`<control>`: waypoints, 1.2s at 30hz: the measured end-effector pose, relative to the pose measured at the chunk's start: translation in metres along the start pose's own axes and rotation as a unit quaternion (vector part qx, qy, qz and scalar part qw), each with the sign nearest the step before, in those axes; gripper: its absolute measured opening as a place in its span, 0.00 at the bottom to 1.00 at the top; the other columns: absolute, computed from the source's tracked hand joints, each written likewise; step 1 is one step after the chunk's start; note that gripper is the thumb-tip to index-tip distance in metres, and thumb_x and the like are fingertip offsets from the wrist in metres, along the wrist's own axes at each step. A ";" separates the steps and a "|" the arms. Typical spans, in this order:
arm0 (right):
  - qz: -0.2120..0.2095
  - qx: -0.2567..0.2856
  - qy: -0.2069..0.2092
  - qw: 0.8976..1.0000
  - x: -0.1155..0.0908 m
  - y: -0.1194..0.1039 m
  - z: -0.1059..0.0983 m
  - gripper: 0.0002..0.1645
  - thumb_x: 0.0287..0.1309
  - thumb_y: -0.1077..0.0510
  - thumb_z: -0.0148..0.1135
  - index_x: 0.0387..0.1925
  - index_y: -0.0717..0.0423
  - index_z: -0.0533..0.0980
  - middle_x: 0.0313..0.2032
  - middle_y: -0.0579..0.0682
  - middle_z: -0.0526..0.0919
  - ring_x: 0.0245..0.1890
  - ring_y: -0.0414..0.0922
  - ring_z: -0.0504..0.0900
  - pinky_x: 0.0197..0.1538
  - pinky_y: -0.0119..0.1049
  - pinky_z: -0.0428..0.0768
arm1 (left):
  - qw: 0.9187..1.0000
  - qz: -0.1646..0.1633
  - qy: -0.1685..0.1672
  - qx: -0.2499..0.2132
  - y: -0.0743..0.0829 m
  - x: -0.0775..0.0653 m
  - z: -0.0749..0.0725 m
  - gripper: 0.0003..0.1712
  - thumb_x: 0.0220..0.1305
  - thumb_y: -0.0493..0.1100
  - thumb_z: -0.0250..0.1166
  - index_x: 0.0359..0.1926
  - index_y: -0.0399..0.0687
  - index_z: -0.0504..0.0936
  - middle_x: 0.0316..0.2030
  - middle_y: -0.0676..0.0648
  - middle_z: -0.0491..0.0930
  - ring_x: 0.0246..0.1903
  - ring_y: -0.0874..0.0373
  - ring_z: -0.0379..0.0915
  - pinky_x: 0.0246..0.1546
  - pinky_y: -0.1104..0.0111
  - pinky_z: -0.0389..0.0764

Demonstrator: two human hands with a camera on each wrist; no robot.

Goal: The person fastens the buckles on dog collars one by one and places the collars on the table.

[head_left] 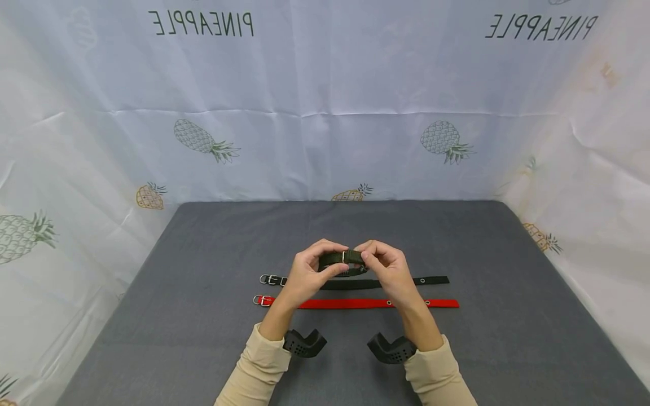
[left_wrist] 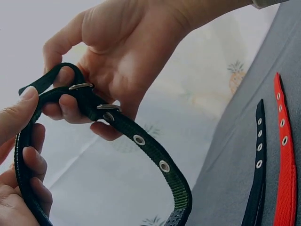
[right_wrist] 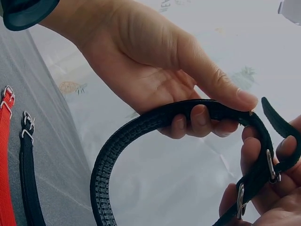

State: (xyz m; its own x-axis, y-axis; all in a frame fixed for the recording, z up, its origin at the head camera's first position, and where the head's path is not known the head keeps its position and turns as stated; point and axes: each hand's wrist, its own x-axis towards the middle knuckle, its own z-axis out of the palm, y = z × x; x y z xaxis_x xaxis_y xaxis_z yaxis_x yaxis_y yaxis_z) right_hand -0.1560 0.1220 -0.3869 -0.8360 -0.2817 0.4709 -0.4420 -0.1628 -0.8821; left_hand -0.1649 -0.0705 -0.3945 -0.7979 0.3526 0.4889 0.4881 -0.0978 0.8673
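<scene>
A dark green webbing collar (head_left: 332, 259) is held up in a loop between both hands. My left hand (head_left: 307, 270) grips the band, its thumb pressed on it beside the metal fittings. On the other side my right hand (head_left: 393, 270) pinches the collar at the metal buckle (left_wrist: 109, 108) and a second metal loop (left_wrist: 81, 86). The free strap end (right_wrist: 277, 120) is bent back in a small curl at the right fingers. Metal eyelets (left_wrist: 139, 140) run along the band below the buckle. Behind the wrists a black collar (head_left: 350, 285) lies stretched out.
Nearer me, a red collar (head_left: 345, 303) lies straight, parallel to the black one, buckles at the left. Both rest on the grey tabletop (head_left: 203, 338). A white cloth with pineapple prints (head_left: 304, 158) hangs behind and at both sides. Black wrist devices (head_left: 304, 344) sit on both wrists.
</scene>
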 end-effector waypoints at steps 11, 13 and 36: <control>-0.041 0.025 -0.007 0.999 0.001 0.000 0.001 0.14 0.66 0.67 0.53 0.26 0.74 0.70 0.36 0.36 0.83 0.36 0.34 0.77 0.42 0.25 0.78 | 0.999 0.045 -0.010 0.014 -0.003 0.000 0.001 0.15 0.60 0.34 0.66 0.48 0.30 0.80 0.43 0.33 0.77 0.42 0.68 0.73 0.40 0.77 0.80; -0.047 0.027 -0.008 0.999 0.000 0.000 0.001 0.14 0.66 0.69 0.52 0.25 0.75 0.69 0.36 0.37 0.83 0.36 0.34 0.77 0.41 0.25 0.78 | 0.998 0.053 -0.013 0.016 -0.004 0.000 0.002 0.15 0.61 0.34 0.65 0.48 0.29 0.80 0.43 0.33 0.77 0.41 0.69 0.73 0.39 0.77 0.80; 0.066 0.034 -0.077 0.994 0.000 0.001 -0.013 0.15 0.75 0.56 0.42 0.47 0.42 0.77 0.33 0.40 0.78 0.32 0.39 0.73 0.37 0.31 0.74 | 0.999 0.039 0.027 0.002 0.003 -0.001 -0.001 0.16 0.60 0.32 0.65 0.48 0.27 0.79 0.42 0.30 0.77 0.41 0.69 0.74 0.43 0.80 0.78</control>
State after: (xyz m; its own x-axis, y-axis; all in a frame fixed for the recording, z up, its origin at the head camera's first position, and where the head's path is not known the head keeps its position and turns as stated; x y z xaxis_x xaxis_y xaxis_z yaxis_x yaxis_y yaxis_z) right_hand -0.1609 0.1343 -0.3881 -0.8231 -0.4457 0.3519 -0.3048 -0.1761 -0.9360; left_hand -0.1633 -0.0720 -0.3924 -0.7755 0.2930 0.5593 0.5509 -0.1186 0.8261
